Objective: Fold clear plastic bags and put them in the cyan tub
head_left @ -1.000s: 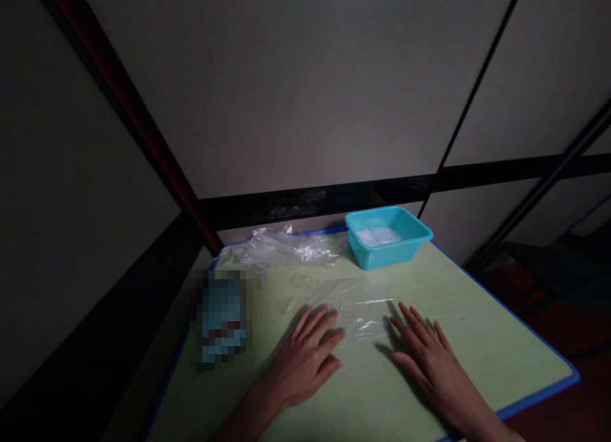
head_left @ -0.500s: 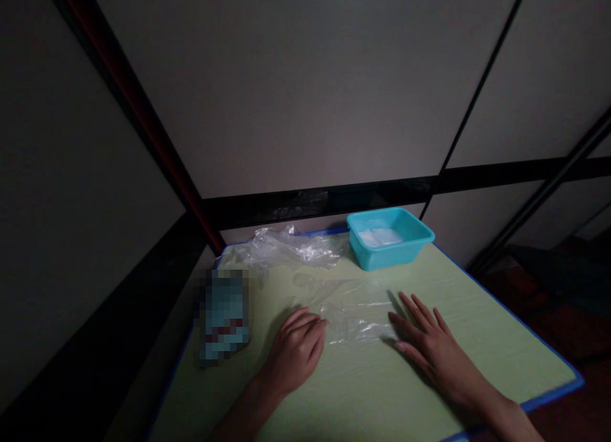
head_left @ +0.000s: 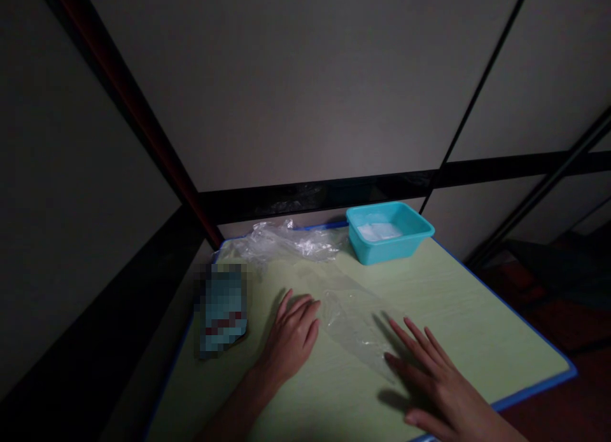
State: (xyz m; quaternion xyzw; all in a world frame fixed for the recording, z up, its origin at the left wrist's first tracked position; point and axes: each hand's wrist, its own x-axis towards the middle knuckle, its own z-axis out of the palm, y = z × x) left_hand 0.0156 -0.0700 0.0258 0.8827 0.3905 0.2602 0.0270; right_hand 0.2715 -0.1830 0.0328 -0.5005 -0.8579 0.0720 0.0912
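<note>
A clear, thin plastic bag (head_left: 358, 324) lies flat on the table, slanting from back left down to front right. My left hand (head_left: 293, 340) is beside the bag's left edge, palm down. Its fingers are loosely bent and somewhat apart, with nothing visible in them. At the other end of the bag, my right hand (head_left: 436, 378) is open with its fingers spread. Its fingertips are over or against the bag's right edge; contact is hard to make out, and a shadow falls beneath them.
Crumpled clear plastic bags (head_left: 293, 241) lie along the table's back edge. A turquoise basin (head_left: 389, 250) with white sheets inside stands at the back right. A blurred-out flat object (head_left: 224, 311) is at the left. Cabinet panels (head_left: 286, 98) rise behind the pale green table (head_left: 496, 340).
My right hand has come nearer to me, and the plastic bag's right end now slants toward me. My left hand's fingers have loosened from a more curled pose.
</note>
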